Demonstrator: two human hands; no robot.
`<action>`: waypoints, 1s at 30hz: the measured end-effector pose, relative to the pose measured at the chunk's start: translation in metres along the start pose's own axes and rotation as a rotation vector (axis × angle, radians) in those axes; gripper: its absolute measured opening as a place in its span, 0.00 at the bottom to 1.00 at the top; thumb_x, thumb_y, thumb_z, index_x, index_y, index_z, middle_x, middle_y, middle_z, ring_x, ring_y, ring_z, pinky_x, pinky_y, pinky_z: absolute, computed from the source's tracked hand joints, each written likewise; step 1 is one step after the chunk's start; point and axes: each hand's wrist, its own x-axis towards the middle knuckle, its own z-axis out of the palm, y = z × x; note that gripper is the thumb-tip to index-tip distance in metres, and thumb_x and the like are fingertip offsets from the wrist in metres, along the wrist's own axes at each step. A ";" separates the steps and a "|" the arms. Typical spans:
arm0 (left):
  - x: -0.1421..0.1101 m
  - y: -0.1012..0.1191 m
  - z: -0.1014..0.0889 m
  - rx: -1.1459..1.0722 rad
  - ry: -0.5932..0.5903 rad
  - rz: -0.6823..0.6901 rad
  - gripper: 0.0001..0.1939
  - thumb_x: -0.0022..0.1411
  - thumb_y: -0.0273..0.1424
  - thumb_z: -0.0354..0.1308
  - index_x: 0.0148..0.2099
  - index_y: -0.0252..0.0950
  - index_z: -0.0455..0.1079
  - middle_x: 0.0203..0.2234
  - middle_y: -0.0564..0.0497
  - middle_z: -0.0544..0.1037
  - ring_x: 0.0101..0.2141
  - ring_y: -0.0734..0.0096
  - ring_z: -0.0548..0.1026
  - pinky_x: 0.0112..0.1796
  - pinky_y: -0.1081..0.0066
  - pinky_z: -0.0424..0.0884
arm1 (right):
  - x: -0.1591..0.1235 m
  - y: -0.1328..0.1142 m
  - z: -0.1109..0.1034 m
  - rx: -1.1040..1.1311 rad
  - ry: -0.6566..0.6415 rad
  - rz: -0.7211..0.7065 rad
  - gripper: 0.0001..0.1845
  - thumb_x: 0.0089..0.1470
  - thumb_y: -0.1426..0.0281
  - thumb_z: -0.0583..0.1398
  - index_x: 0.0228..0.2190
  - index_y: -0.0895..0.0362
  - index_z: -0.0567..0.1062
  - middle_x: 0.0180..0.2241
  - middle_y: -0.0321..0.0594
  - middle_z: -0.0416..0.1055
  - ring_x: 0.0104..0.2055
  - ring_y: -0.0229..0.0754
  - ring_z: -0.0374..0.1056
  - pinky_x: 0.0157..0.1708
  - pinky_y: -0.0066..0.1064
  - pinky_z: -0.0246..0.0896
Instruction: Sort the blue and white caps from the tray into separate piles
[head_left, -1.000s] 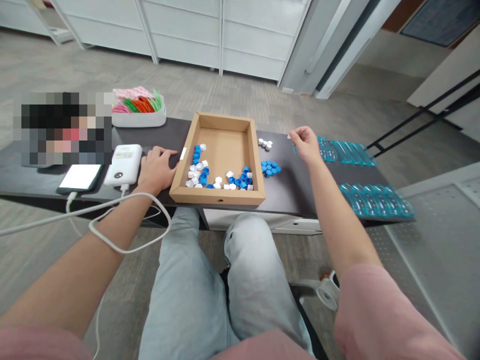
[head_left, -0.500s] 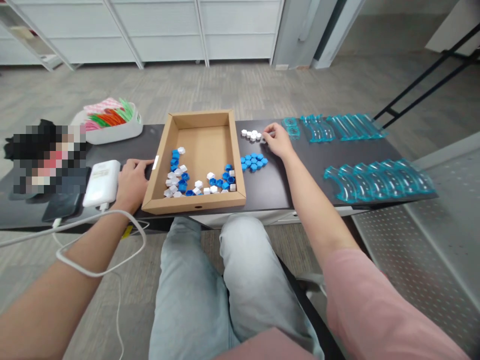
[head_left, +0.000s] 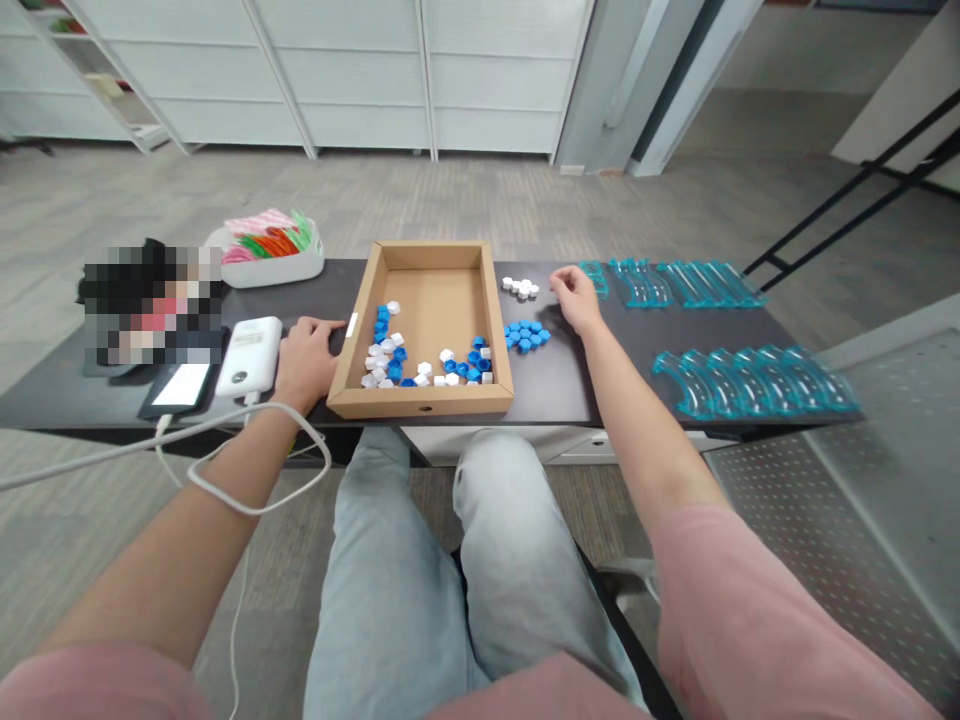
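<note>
My left hand (head_left: 306,362) lies on the table between a white power bank (head_left: 250,356) and a cardboard box (head_left: 358,358). Its fingers are stretched toward the box's left wall. Loose blue and white hexagonal pieces (head_left: 388,347) lie along the near and left parts of the box. Over the table to the right, my right hand (head_left: 576,298) has its fingertips drawn together. What they hold, if anything, is hidden. Just left of those fingertips is a small cluster of white hexagonal pieces (head_left: 521,288). A flat group of blue hexagonal pieces (head_left: 527,336) lies nearer to me.
Clear teal plastic parts stand in rows at the back right (head_left: 709,285) and front right (head_left: 754,382). On the left are a white basket (head_left: 277,268) of colourful strips and a phone (head_left: 184,385). A white cable (head_left: 225,505) loops over my left forearm.
My right hand has drawn slightly away to the right from the white cluster. My left hand stays beside the box. The whole view has shifted a little.
</note>
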 end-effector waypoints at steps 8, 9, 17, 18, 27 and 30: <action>-0.005 0.006 0.008 -0.071 0.093 0.018 0.31 0.78 0.41 0.57 0.74 0.35 0.80 0.69 0.27 0.77 0.69 0.30 0.75 0.70 0.43 0.71 | -0.002 -0.039 0.013 -0.124 -0.052 -0.091 0.19 0.63 0.47 0.67 0.34 0.47 0.71 0.31 0.33 0.71 0.38 0.48 0.67 0.45 0.41 0.68; -0.005 0.006 0.009 -0.081 0.098 0.025 0.30 0.78 0.41 0.57 0.74 0.35 0.80 0.70 0.27 0.77 0.70 0.30 0.75 0.70 0.42 0.71 | -0.001 -0.049 0.019 -0.120 -0.049 -0.137 0.21 0.64 0.44 0.66 0.35 0.47 0.70 0.31 0.33 0.70 0.38 0.48 0.67 0.44 0.41 0.68; -0.003 0.004 0.017 -0.137 0.133 0.055 0.32 0.78 0.40 0.57 0.76 0.33 0.76 0.72 0.28 0.78 0.71 0.33 0.74 0.71 0.44 0.68 | -0.035 -0.144 0.130 -0.306 -0.810 -0.561 0.17 0.71 0.54 0.69 0.50 0.53 0.84 0.47 0.45 0.84 0.41 0.48 0.74 0.51 0.41 0.73; -0.003 0.004 0.017 -0.138 0.130 0.052 0.32 0.78 0.40 0.57 0.76 0.33 0.76 0.72 0.28 0.78 0.71 0.33 0.74 0.71 0.44 0.68 | -0.042 -0.149 0.145 -0.332 -0.892 -0.578 0.14 0.72 0.57 0.70 0.50 0.54 0.84 0.48 0.46 0.84 0.42 0.48 0.75 0.51 0.41 0.73; -0.003 0.005 0.017 -0.132 0.118 0.038 0.31 0.79 0.41 0.56 0.76 0.31 0.75 0.72 0.26 0.78 0.71 0.32 0.75 0.71 0.44 0.67 | -0.060 -0.148 0.168 -0.245 -1.017 -0.442 0.12 0.68 0.61 0.73 0.44 0.54 0.80 0.40 0.39 0.83 0.40 0.46 0.76 0.44 0.36 0.72; -0.003 0.005 0.017 -0.120 0.105 0.036 0.32 0.79 0.41 0.55 0.76 0.30 0.75 0.72 0.25 0.77 0.71 0.32 0.75 0.72 0.45 0.67 | -0.051 -0.150 0.140 -0.163 -0.907 -0.445 0.19 0.69 0.53 0.73 0.49 0.54 0.84 0.41 0.40 0.84 0.42 0.47 0.77 0.46 0.37 0.73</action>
